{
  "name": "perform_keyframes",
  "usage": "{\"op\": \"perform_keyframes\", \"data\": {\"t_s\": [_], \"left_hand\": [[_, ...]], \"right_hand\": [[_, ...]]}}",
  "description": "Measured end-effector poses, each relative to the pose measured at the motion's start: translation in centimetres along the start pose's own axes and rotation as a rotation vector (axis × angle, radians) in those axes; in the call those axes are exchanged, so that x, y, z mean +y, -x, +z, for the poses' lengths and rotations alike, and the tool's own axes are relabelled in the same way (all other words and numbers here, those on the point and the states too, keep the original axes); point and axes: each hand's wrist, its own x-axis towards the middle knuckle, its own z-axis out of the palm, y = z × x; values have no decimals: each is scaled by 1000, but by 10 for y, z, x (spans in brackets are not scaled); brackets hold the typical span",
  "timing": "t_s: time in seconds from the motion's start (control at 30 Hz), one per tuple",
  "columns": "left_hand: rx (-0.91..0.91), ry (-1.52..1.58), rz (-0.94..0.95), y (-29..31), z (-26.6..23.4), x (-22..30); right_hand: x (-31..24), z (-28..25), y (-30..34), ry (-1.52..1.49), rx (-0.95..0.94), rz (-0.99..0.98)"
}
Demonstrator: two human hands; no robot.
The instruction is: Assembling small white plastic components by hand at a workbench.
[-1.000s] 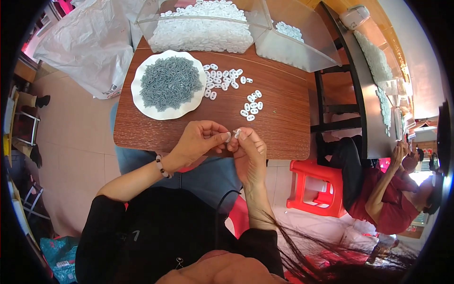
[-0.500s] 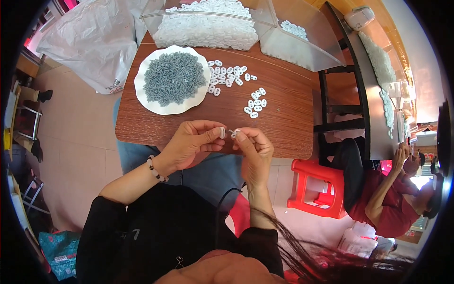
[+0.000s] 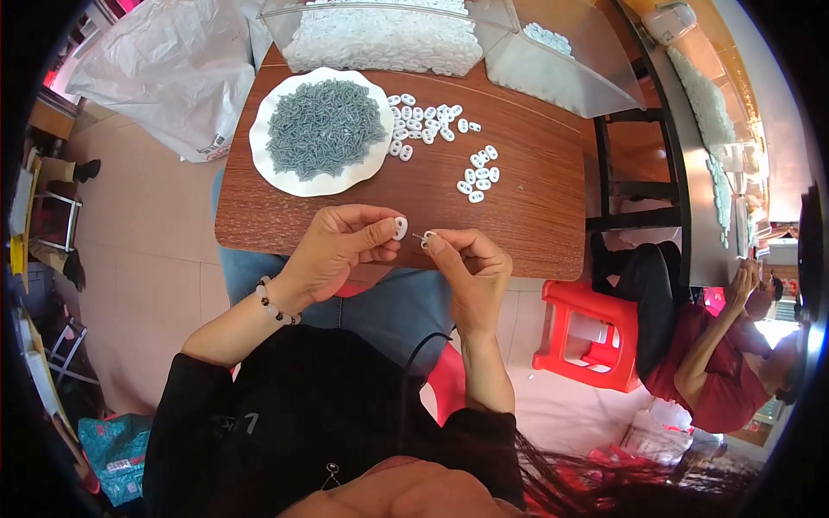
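Observation:
Above the table's near edge, my left hand (image 3: 324,256) pinches a small white oval plastic piece (image 3: 400,228) between thumb and fingers, its holes partly in sight. Just to the right, my right hand (image 3: 471,269) is closed on another small white piece (image 3: 427,242). A thin pin-like bit sticks out from it toward the left hand. A narrow gap separates the two pieces. Beyond the hands lies a loose group of white two-holed oval pieces (image 3: 417,125), with a smaller group (image 3: 482,173) to its right. A scalloped white plate (image 3: 262,161) holds a heap of small grey rods (image 3: 324,128).
At the table's (image 3: 544,207) far edge stand a clear bin (image 3: 501,39) full of white pieces and a second bin (image 3: 553,86). A white plastic bag (image 3: 173,78) is at the left. On the right are a red stool (image 3: 553,345) and a seated person (image 3: 717,371) at a dark table.
My hands have moved slightly apart, and the piece in my left hand has turned to show its face. The whole view has shifted a little. Both hands keep their pieces.

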Motion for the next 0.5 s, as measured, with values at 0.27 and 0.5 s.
{"op": "perform_keyframes", "data": {"t_s": [0.27,0.5], "left_hand": [[-25,51,-40,-1,-1,-2],[-20,17,-14,-3,1,-4]], "right_hand": [[0,4,1,46,5,-38],[1,4,0,103,17,-70]]}}
